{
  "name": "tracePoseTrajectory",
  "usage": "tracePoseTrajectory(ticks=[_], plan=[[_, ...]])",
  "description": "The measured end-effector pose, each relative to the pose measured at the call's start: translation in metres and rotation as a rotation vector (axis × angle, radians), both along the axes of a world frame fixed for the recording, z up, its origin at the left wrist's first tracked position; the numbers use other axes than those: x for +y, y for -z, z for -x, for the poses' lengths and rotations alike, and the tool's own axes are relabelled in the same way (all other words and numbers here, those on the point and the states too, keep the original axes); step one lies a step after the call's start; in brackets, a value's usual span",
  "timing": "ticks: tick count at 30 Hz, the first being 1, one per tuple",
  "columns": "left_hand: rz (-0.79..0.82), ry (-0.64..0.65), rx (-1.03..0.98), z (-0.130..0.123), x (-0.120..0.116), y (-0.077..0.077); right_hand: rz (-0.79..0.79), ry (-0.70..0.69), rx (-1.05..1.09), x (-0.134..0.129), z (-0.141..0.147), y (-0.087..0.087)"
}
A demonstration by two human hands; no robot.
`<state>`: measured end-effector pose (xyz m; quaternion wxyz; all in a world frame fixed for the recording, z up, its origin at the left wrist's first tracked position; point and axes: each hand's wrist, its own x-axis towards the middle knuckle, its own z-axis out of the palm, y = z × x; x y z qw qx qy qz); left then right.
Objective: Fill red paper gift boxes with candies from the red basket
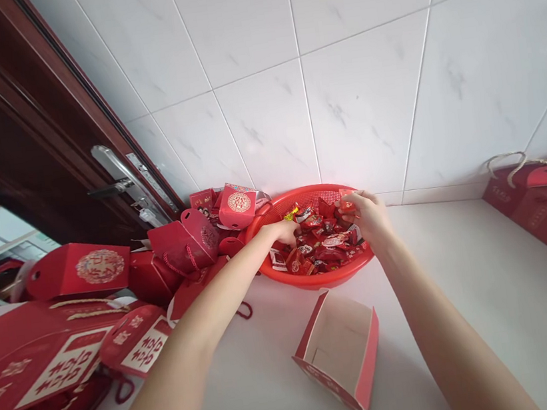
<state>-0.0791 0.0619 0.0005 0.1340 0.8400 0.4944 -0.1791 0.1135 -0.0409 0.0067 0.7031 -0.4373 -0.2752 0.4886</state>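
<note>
A red plastic basket (314, 282) stands against the tiled wall, holding many wrapped candies (329, 240), mostly red. My left hand (286, 233) reaches into its left side with the fingers down among the candies; the fingertips are hidden there. Over the basket's right rim, my right hand (369, 211) is closed on a red wrapped candy (347, 200), pinched between thumb and fingers. In front of the basket lies an open red cardboard box (339, 344), its pale inside facing up and nothing visible in it.
Several red gift boxes (80, 271) with cord handles are piled at the left, touching the basket. Red gift bags (545, 203) stand at the right by the wall. A dark wooden door (37, 95) with a metal handle (122, 184) is at the back left.
</note>
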Motion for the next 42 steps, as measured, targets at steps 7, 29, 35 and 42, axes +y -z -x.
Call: tracePoseTrajectory(ticks=[7, 29, 35, 42], plan=[[-0.037, -0.022, -0.130, -0.001, -0.002, -0.005, -0.006, -0.007, -0.002, 0.000, 0.000, 0.000], [0.152, 0.101, -0.203, -0.006, -0.011, -0.006, -0.024, -0.016, -0.023, -0.001, 0.001, 0.002], [0.133, 0.080, -0.281, -0.003, -0.011, -0.011, -0.041, -0.047, -0.060, 0.001, 0.000, 0.004], [0.081, 0.041, -0.987, -0.020, -0.016, -0.024, 0.000, -0.154, -0.100, 0.000, 0.001, 0.005]])
